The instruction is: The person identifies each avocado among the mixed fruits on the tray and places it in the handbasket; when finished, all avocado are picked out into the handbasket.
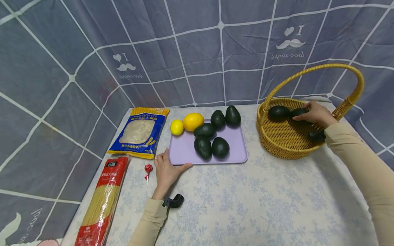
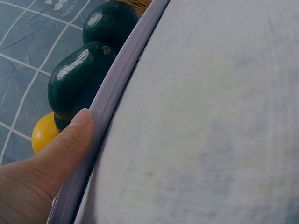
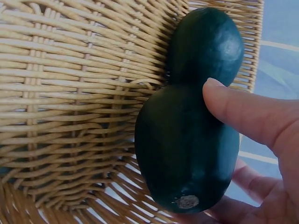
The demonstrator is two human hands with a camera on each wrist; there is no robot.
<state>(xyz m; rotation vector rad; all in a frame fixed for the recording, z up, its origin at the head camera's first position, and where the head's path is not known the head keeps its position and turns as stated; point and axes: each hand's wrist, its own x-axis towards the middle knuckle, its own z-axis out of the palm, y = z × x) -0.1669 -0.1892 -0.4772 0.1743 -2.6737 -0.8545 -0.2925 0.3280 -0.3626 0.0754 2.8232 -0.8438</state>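
Observation:
In the head view, my left hand (image 1: 166, 172) rests at the front left corner of a lilac tray (image 1: 181, 150), thumb straight along the front rim. The left wrist view shows that thumb (image 2: 67, 140) touching the rim. Several dark green avocados (image 1: 203, 148) lie on the tray's middle and right part. A yellow lemon (image 1: 176, 127) and a larger orange-yellow fruit (image 1: 193, 122) sit at its back left. Inside a wicker basket (image 1: 277, 141) on the right, my right hand (image 1: 318, 114) grips an avocado (image 3: 187, 154) between thumb and fingers. Another avocado (image 1: 279, 112) is right against it.
Left of the tray lies a blue and yellow pasta bag (image 1: 138, 133). Nearer are a red lollipop (image 1: 148, 169) and a red pack of spaghetti (image 1: 103, 201). The basket's tall handle (image 1: 314, 70) arches above its opening. A grey checked curtain (image 1: 200, 51) hangs behind.

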